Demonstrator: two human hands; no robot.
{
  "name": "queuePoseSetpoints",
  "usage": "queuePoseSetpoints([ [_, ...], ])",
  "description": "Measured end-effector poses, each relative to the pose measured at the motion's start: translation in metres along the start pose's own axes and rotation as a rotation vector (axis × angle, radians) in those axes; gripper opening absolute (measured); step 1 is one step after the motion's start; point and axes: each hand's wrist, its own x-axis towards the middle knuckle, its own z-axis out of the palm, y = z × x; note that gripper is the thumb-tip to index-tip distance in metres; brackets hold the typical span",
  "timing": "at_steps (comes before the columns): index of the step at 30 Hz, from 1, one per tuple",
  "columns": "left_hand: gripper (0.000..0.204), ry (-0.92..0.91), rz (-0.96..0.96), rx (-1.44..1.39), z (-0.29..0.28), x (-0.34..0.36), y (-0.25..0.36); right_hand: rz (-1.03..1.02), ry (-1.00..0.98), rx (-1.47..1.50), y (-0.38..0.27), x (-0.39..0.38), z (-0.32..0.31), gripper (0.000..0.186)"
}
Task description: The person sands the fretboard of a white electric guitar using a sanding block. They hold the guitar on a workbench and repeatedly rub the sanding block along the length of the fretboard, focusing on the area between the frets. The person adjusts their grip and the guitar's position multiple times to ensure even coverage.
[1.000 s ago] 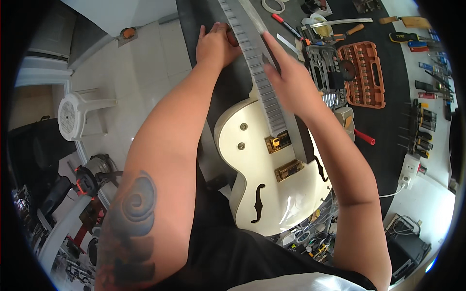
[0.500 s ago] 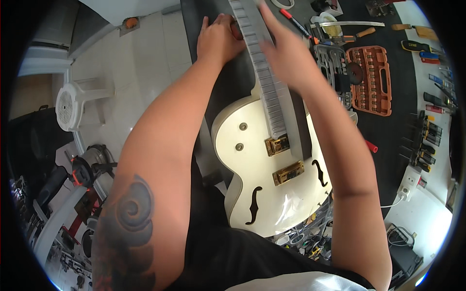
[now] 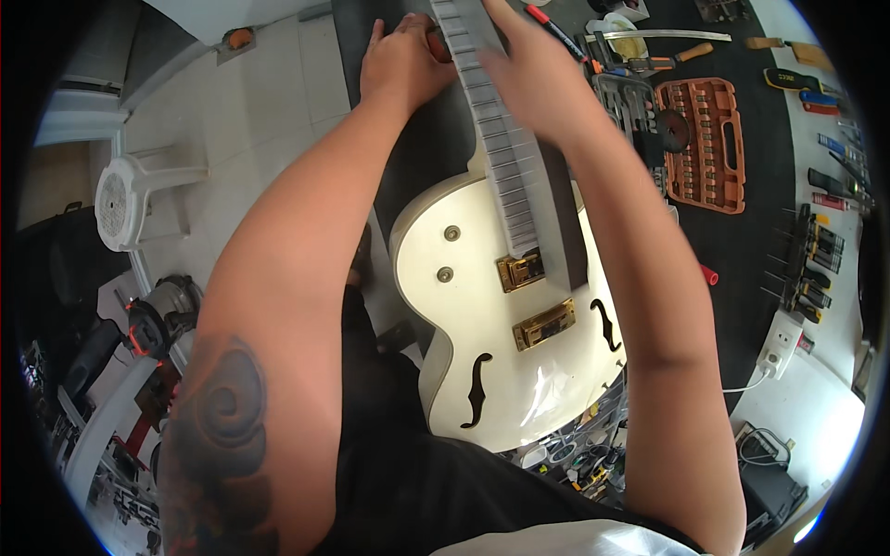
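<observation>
A cream hollow-body electric guitar [image 3: 505,389] with f-holes and gold pickups lies face up, its neck pointing away from me. Metal frets cross the pale fretboard [image 3: 496,139], and no strings show on it. My right hand [image 3: 538,79], slightly blurred, is closed around a long grey bar [image 3: 557,222] with a dark side, which lies lengthwise along the neck. The bar's near end is over the body, beside the pickups. At the far left edge of the neck, my left hand [image 3: 403,65] is curled against it, near a reddish-brown piece [image 3: 438,44]; some fingertips are hidden.
On the dark bench [image 3: 732,269] to the right are an orange socket case [image 3: 702,148], a grey tool case [image 3: 626,116], a red-capped marker [image 3: 554,31] and a clamp [image 3: 663,63]. Screwdrivers [image 3: 825,246] hang along the right wall. A white stool [image 3: 120,204] stands on the floor at left.
My right hand and the bar have slid slightly farther up the neck, away from the pickups. My left hand stays at the neck. The whole view has shifted a little.
</observation>
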Motion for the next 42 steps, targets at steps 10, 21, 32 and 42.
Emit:
queuePoseSetpoints([
  [10,0.039,0.124,0.086,0.0,0.005,-0.003,-0.011,-0.348,0.233,0.033,0.057,-0.077,0.033,0.075],
  [21,0.051,0.045,0.129,-0.017,-0.013,-0.007,-0.006,-0.268,0.242,-0.007,0.05,-0.078,0.037,0.075],
  [32,0.055,0.028,0.121,-0.014,-0.013,-0.008,0.002,-0.203,0.218,-0.018,0.017,-0.005,0.014,0.075],
  [42,0.056,0.095,0.186,-0.023,-0.003,-0.003,0.007,-0.133,0.186,-0.107,0.006,0.02,-0.002,0.074],
])
